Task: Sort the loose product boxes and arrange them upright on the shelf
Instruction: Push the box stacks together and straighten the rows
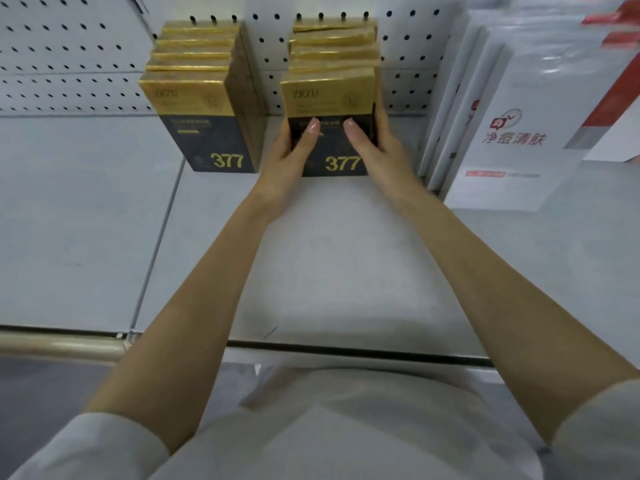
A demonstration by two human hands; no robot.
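Observation:
Two rows of gold-and-black boxes marked 377 stand upright on the grey shelf [311, 258], reaching back to the pegboard. The left row [204, 109] stands untouched. I hold the right row [332, 98] from both sides. My left hand [291, 150] grips the left edge of its front box, thumb laid on the front face. On the opposite edge, my right hand [374, 143] grips the same box with its thumb on the face and its fingers hidden behind the side. That front box stands upright on the shelf.
Tall white boxes with red print [512, 133] stand upright close to the right of the held row. A white pegboard [408, 57] backs the shelf. A metal rail [59, 344] runs along the front edge at left. Bare shelf lies in front and to the left.

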